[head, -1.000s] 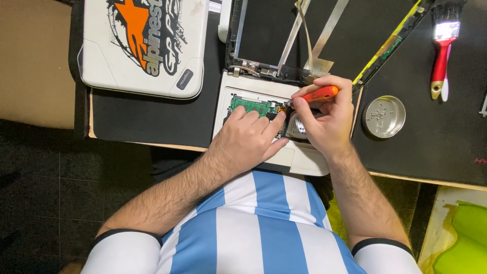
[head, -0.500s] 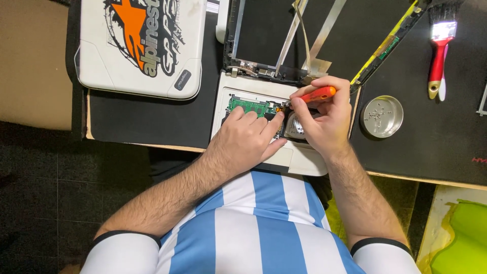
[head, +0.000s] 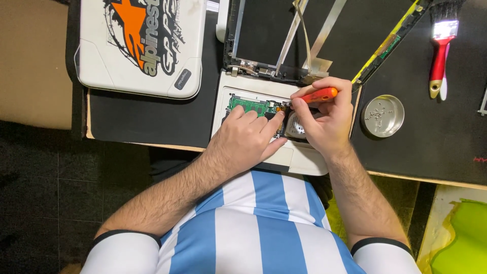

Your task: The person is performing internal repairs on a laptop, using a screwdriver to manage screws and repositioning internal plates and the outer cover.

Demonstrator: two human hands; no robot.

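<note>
The right hand (head: 327,122) is closed around an orange-handled screwdriver (head: 315,95), fingers curled on the grip and the shaft angled down and to the left into the opened white laptop base (head: 304,160). The tip itself is hidden behind the fingers, so the exact screw cannot be told. Just beside it, the left hand (head: 248,142) lies flat and half-curled on the base, holding nothing; its fingertips press near the green circuit board (head: 252,105) and steady the work close to where the tool meets it. A round silvery part (head: 295,127) sits under the right palm, partly covered.

Judging from this, the step in hand is working a small fastener inside the base, near the edge of the board. The next move seems to call for keeping the driver seated square and the left hand firm, so the tip does not slip onto the board.

Beyond the hands, away from the body, the detached screen frame (head: 264,40) lies with flat ribbon cables (head: 324,30) across it. To the right of the right hand a small round metal dish (head: 383,115) holds tiny screws, and further right lies a red-handled brush (head: 439,56). Up and to the left of the left hand rests a white laptop lid (head: 96,61) with an orange and black sticker, all on the black-matted counter (head: 142,122).
</note>
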